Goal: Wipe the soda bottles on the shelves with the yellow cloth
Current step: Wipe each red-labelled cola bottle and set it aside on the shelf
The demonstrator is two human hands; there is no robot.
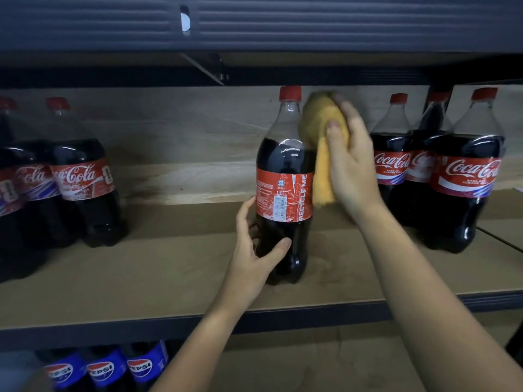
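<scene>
A large cola bottle [284, 176] with a red cap and red label stands upright in the middle of the wooden shelf [141, 278]. My left hand [254, 250] grips its lower body from the left, thumb across the front. My right hand [351, 162] holds the yellow cloth [321, 142] against the bottle's right shoulder, with the cloth bunched under the fingers and its tail hanging down beside the label.
Two cola bottles [82, 176] stand at the shelf's left and three more cola bottles [464, 176] at its right. Blue Pepsi bottles [104, 369] fill the lower shelf at bottom left. A dark shelf [254, 24] hangs close above the caps.
</scene>
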